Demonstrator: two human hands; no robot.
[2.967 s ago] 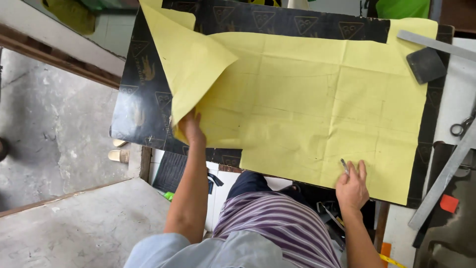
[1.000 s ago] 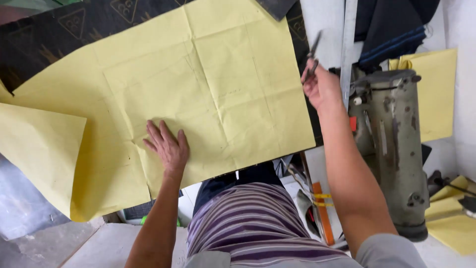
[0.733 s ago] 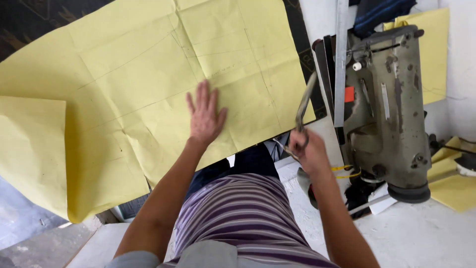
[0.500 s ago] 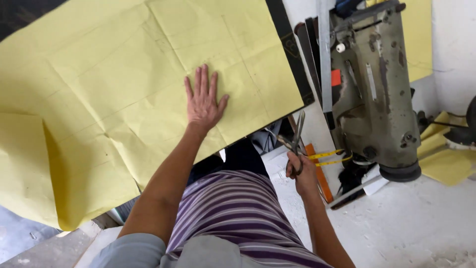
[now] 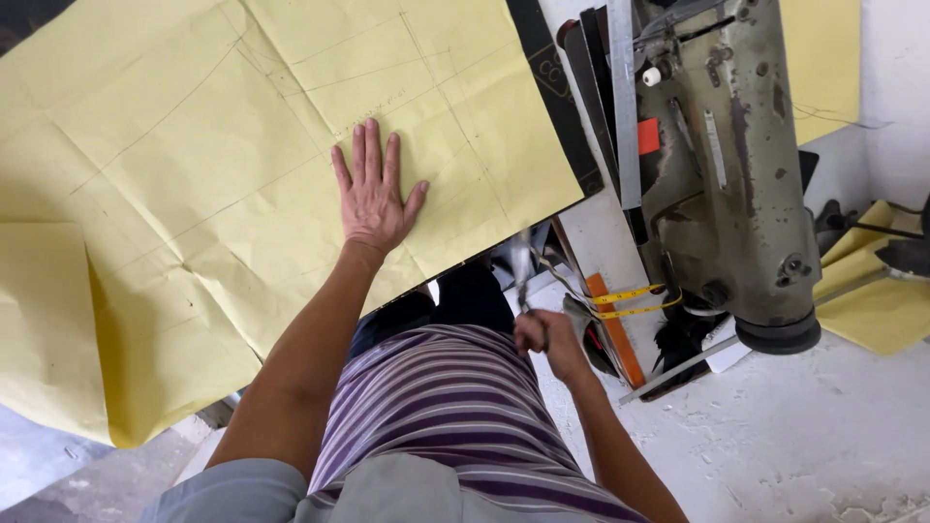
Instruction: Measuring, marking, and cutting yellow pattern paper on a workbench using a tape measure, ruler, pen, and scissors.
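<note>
I am pressing my left hand flat, fingers spread, at the middle of the large creased yellow paper sheet while my right hand, at five o'clock, is gripping blurred metal scissors, which I judge could snag its overhanging edge.

A tailoring or sewing workshop. Shown by a worn, grey-green industrial sewing machine at the right, a large creased yellow pattern paper with drawn lines spread across the desk, a yellow measuring tape, a long metal ruler, rough concrete floor.
</note>
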